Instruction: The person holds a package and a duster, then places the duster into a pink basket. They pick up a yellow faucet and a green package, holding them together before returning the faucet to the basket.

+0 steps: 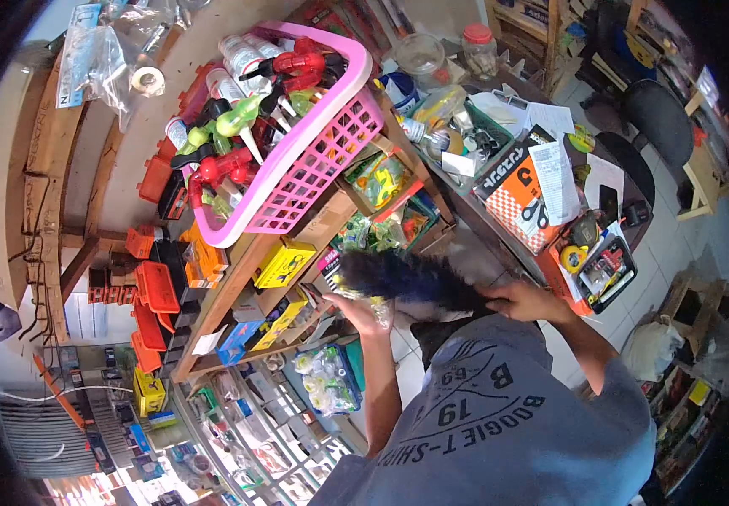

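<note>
A dark, fluffy feather duster [415, 278] stretches across the space between my hands. My right hand [520, 300] is closed around its handle end, near my shirt. The duster's feathered tip reaches over my left hand [366, 314], which is raised beside the wooden shelf. My left hand holds a small clear plastic packet [377, 309] with some yellow in it; the feathers partly cover it, so its contents cannot be made out.
A pink basket [318, 181] of spray bottles and red and green nozzles tops the wooden shelf [234, 291]. Yellow boxes [284, 263] line its side. At right, a cluttered desk holds an orange box [520, 207] and a black tray [605, 270]. A glass display rack [246, 430] stands lower left.
</note>
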`<move>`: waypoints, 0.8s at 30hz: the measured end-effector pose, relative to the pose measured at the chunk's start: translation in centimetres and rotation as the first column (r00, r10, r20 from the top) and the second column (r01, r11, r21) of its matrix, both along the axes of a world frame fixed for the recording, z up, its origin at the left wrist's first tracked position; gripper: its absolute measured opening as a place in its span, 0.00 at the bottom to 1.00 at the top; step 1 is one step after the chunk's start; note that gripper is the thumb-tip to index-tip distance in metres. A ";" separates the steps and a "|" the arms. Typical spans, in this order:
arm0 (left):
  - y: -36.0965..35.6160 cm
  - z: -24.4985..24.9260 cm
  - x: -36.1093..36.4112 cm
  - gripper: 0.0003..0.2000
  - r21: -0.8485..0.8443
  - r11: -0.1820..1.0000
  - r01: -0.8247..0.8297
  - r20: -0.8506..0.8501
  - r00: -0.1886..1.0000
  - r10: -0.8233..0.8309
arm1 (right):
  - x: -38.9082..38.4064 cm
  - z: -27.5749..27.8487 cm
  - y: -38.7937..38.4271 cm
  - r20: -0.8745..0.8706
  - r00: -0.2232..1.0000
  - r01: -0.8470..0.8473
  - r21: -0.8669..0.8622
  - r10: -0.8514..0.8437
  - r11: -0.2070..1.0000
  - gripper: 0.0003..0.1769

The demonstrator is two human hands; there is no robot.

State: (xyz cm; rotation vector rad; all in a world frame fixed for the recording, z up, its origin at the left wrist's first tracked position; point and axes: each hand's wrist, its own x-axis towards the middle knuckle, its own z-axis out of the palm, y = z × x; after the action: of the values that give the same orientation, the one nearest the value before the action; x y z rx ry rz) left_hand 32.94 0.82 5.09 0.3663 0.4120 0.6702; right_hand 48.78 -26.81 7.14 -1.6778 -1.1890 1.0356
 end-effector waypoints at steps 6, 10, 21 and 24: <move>-1.6 2.0 0.4 0.40 0.095 0.995 -0.006 -0.084 0.996 0.014 | 0.4 1.2 -0.7 0.012 0.999 0.038 -0.100 -0.037 0.994 0.23; -0.9 -2.2 -1.2 0.40 -0.014 0.972 0.235 0.062 0.970 -0.234 | 1.3 3.8 -0.3 -0.013 0.992 -0.127 -0.134 0.127 0.983 0.24; 0.6 -6.1 -5.8 0.39 0.362 0.898 0.251 -0.321 0.938 -0.133 | 1.0 1.2 0.0 0.021 1.000 0.011 0.005 -0.011 1.000 0.27; -0.6 -3.0 -5.1 0.36 0.249 0.926 0.283 -0.476 0.869 -0.137 | 0.9 3.0 1.1 -0.058 0.989 -0.144 -0.131 0.138 0.981 0.27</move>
State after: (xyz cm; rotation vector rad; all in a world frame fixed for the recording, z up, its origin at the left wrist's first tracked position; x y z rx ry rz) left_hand 27.82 0.26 2.11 0.8691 0.6999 0.4250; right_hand 49.66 -25.69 10.18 -1.6799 -1.2442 1.2623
